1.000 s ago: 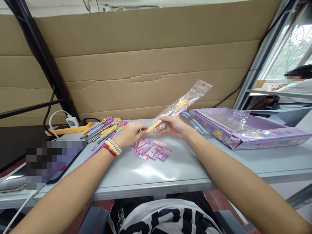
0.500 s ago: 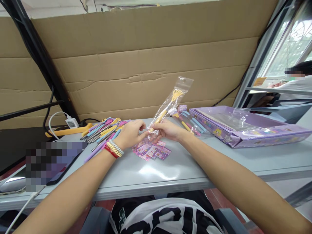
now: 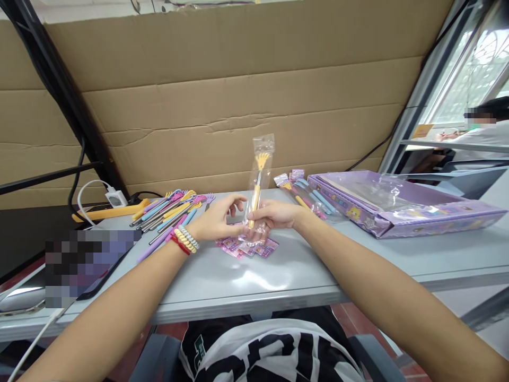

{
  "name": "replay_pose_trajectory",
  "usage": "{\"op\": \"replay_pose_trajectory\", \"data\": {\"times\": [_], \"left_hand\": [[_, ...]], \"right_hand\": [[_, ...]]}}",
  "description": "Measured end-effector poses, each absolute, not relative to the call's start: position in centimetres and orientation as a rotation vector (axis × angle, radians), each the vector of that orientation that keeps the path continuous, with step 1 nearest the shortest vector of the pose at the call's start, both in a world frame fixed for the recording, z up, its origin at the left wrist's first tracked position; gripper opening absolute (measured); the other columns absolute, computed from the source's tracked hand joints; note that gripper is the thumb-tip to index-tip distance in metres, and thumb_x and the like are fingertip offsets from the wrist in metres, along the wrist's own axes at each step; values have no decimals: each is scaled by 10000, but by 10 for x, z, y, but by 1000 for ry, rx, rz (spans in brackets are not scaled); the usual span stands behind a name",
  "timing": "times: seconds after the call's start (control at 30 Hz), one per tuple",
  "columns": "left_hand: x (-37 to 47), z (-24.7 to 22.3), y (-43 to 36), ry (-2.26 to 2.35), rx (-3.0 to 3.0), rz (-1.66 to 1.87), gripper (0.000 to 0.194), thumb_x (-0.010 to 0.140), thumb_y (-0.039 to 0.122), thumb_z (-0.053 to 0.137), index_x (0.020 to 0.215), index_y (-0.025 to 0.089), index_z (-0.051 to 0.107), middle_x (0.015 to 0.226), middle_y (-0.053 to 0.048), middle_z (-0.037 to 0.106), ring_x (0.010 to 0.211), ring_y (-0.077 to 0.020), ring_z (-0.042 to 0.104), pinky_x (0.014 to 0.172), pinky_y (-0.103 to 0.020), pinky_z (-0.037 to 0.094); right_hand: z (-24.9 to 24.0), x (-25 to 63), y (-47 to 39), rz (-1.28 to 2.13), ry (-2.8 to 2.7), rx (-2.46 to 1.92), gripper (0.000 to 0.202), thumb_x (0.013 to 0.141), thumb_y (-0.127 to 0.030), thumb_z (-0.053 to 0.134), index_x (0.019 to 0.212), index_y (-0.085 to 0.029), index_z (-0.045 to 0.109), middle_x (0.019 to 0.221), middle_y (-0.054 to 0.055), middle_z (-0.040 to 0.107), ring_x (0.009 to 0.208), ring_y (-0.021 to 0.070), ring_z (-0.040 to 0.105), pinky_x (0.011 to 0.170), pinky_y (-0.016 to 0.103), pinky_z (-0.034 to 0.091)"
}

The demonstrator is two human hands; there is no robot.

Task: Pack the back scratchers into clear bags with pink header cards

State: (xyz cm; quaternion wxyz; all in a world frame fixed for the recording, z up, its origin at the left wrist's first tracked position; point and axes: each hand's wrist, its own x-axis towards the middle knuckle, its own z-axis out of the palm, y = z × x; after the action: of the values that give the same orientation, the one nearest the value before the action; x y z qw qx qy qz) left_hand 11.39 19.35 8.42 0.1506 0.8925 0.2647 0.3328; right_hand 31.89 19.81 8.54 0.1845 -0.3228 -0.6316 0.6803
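My right hand (image 3: 276, 215) pinches a clear plastic bag with a yellow back scratcher (image 3: 256, 193) inside, around the lower end of its handle. The bag stands nearly upright, its claw-shaped head uppermost. Just left of it is my left hand (image 3: 220, 217), fingers curled and apart with nothing seen in them; whether its thumb touches the bag I cannot tell. Small pink and purple printed cards (image 3: 264, 249) lie beneath the hands, partly covered. Beyond the left hand is a pile of loose back scratchers (image 3: 170, 209) in yellow, blue, pink and purple with metal shafts.
Several bagged back scratchers (image 3: 306, 199) lie right of my hands, beside a purple box (image 3: 417, 228) with clear bags in it. A phone (image 3: 107, 270) and a white charger (image 3: 116, 198) are on the left. Cardboard (image 3: 246, 95) backs the desk. Another person sits far right.
The bagged back scratcher has swung from a rightward tilt to nearly upright. My left hand's fingers have come away from the bag's lower part and spread apart.
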Motion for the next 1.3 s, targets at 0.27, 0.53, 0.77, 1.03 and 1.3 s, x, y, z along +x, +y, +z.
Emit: {"op": "replay_pose_trajectory", "data": {"times": [0.27,0.53,0.77,1.03,1.3], "left_hand": [[130,85,191,662,1683,926,342,741,453,653,860,138,594,747,-24,582,663,-129,542,619,-284,432],[130,90,190,729,1536,1023,306,710,421,689,709,134,584,638,-13,586,573,-112,536,556,-258,426],[123,92,200,861,1361,1261,252,697,357,671,688,147,531,629,-3,577,555,-122,558,557,-281,478],[122,93,199,873,1334,1229,212,689,272,679,729,160,504,605,18,574,533,-114,562,528,-262,479],[118,93,201,862,1417,1164,261,684,289,727,793,145,539,653,-10,620,569,-127,593,559,-272,498]], "right_hand": [[98,314,179,2068,-2183,-790,235,756,-338,662,795,-106,647,685,84,708,625,183,703,596,280,585],[90,311,187,1814,-2140,-923,240,735,-355,662,746,-120,613,614,57,680,521,142,655,509,235,552],[87,305,189,1451,-2057,-968,285,654,-262,747,836,-152,557,534,-39,594,443,108,572,431,207,466],[87,300,186,1114,-2169,-1076,229,692,-338,699,717,-152,569,497,-57,529,397,84,464,416,219,345],[86,305,188,1047,-2133,-1073,458,695,-393,723,1042,-132,576,526,-63,533,431,102,495,412,217,355]]}}
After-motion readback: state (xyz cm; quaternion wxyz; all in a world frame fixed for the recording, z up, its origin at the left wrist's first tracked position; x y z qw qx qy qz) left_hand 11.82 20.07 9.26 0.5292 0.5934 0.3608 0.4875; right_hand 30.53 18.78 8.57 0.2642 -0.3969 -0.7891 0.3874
